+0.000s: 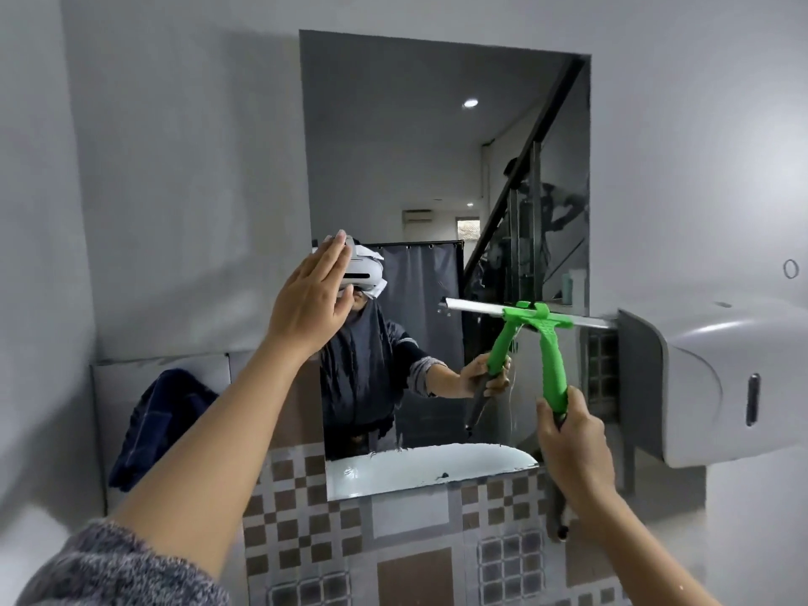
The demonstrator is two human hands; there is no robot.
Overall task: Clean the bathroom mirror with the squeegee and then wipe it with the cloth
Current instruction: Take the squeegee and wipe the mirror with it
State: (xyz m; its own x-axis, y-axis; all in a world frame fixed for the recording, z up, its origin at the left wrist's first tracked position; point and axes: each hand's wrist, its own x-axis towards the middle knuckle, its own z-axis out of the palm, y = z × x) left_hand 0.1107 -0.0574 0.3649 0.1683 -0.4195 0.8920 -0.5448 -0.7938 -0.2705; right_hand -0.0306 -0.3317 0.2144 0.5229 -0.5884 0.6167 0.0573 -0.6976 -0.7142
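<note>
Green squeegee [552,343], blade level against mirror [415,168]; dark blue cloth [153,426], perhaps hanging left

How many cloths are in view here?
1: a dark blue cloth hanging on the wall left of the mirror. Others may be out of frame.

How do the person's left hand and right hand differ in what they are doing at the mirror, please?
The left hand is open, flat and empty against the rectangular wall mirror; the right hand is closed around the green plastic squeegee handle. The left is higher, the right lower. Both are bare and raised toward the glass.
</note>
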